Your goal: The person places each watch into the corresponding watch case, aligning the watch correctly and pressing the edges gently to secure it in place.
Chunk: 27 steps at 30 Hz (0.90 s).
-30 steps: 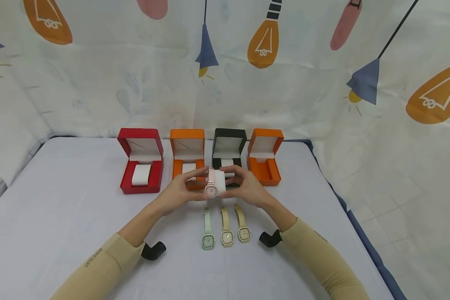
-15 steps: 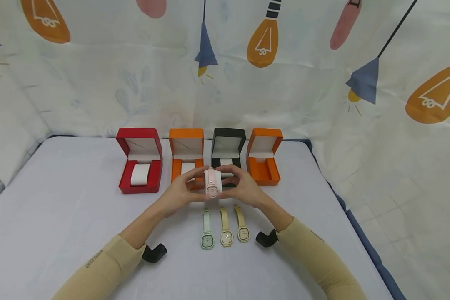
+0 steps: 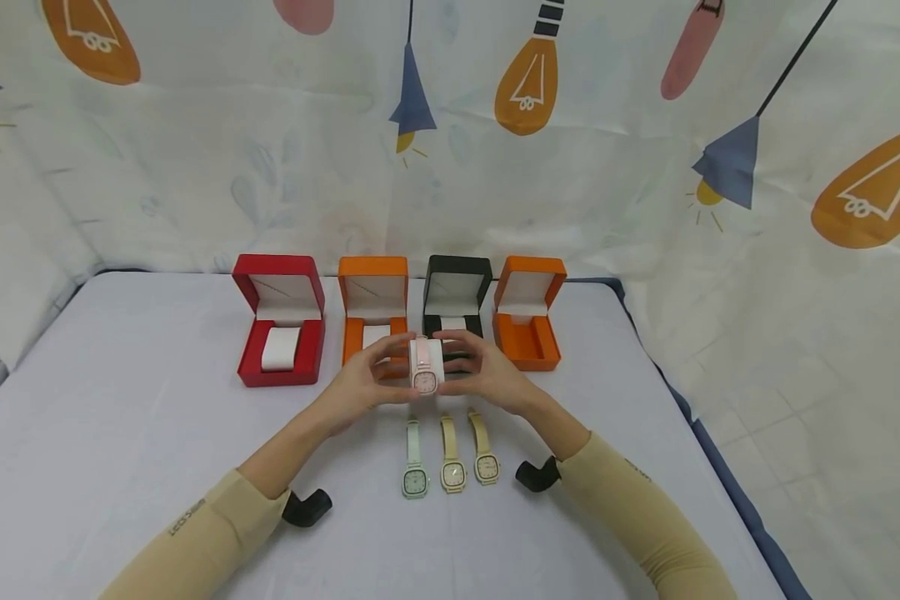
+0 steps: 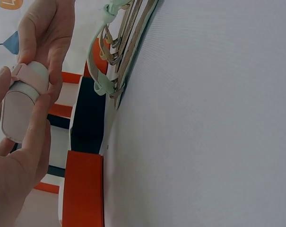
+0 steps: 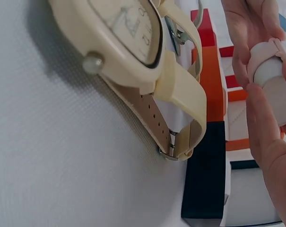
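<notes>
**Pink watch on its cushion, held between both hands**

We see the pink watch (image 3: 424,377) wrapped round a white cushion (image 3: 435,357), held above the tabletop (image 3: 120,400) just in front of the black box (image 3: 456,296). The left hand (image 3: 363,379) and the right hand (image 3: 487,373) take it from either side, their fingers (image 4: 36,123) curled against the cushion and strap.

To do this well, we judge the grip should stay on the cushion's ends, so the strap lies flat and the dial faces forward, without squeezing the cushion out of shape.

Just below the hands lie three more watches side by side: a green watch (image 3: 415,467), a yellow watch (image 3: 453,463) and a tan watch (image 3: 486,457). Behind stand four open boxes in a row: a red box (image 3: 281,321), an orange box (image 3: 373,292), the black one, and a second orange box (image 3: 528,321) without a cushion. The tabletop's right edge runs close by that last box; on the left there is open room.
</notes>
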Tool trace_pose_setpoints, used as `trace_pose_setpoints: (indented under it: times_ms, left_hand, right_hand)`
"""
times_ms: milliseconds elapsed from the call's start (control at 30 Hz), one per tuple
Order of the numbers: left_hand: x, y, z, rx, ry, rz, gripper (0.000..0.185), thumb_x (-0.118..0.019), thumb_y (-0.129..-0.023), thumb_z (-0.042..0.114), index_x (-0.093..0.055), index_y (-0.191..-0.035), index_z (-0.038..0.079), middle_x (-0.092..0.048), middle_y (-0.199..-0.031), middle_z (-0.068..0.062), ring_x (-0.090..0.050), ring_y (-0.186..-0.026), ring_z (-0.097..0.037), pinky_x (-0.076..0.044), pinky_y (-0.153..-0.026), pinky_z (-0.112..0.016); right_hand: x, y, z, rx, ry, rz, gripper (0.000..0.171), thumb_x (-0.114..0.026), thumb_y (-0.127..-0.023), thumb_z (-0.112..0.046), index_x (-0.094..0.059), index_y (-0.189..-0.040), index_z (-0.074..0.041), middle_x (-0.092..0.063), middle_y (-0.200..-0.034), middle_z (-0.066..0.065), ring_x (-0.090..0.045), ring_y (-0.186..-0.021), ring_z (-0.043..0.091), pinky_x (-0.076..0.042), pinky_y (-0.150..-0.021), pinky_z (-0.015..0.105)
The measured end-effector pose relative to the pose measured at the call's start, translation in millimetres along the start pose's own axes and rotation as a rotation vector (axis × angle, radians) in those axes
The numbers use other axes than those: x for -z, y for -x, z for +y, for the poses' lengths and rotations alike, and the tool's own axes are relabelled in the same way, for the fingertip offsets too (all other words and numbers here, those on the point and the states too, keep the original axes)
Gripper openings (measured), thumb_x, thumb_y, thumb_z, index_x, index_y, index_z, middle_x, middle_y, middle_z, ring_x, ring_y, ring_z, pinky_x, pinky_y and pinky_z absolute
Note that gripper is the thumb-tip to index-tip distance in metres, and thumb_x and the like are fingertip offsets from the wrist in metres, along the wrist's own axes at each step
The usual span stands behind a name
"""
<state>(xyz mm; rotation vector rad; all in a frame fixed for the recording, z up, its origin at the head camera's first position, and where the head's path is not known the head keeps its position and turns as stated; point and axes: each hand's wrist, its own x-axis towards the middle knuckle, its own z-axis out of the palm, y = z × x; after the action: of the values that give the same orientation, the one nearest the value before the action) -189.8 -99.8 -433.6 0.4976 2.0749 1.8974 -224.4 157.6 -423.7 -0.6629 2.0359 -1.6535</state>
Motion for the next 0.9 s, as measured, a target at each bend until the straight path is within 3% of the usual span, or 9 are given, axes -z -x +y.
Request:
trace_pose_setpoints:
  times_ms: [267,533,900]
  left_hand:
    - [-1.8,-0.8,0.5,-0.004,0.011,-0.002,0.084,-0.086,-0.084,0.008,-0.043,-0.156,0.02,-0.047,-0.147,-0.009,-0.049,-0.133,-0.034,-0.051,-0.103,-0.046]
    - [-1.1,-2.2,-1.0,-0.002,0.006,-0.006,0.083,-0.085,-0.085,0.007,-0.043,-0.156,0.021,-0.049,-0.142,-0.011,-0.05,-0.131,-0.034,-0.052,-0.101,-0.043]
    - [1.0,-4.5,-3.2,0.006,0.034,-0.023,0.083,-0.085,-0.086,0.009,-0.042,-0.156,0.02,-0.05,-0.143,-0.012,-0.051,-0.131,-0.035,-0.052,-0.101,-0.043]
  right_hand:
    - [0.9,-0.2,0.6,-0.009,-0.008,0.012,0.075,-0.083,-0.087,-0.005,-0.047,-0.151,-0.018,-0.051,-0.143,0.008,-0.06,-0.122,0.03,-0.053,-0.1,0.043]
    - [0.5,-0.5,1.0,0.01,-0.01,0.009,0.076,-0.082,-0.087,-0.001,-0.044,-0.152,-0.011,-0.051,-0.145,0.008,-0.06,-0.122,0.03,-0.053,-0.1,0.041]
    - [-0.9,-0.4,1.8,0.001,0.017,0.024,0.075,-0.083,-0.087,-0.003,-0.047,-0.151,-0.015,-0.055,-0.138,0.009,-0.064,-0.117,0.028,-0.054,-0.099,0.039]
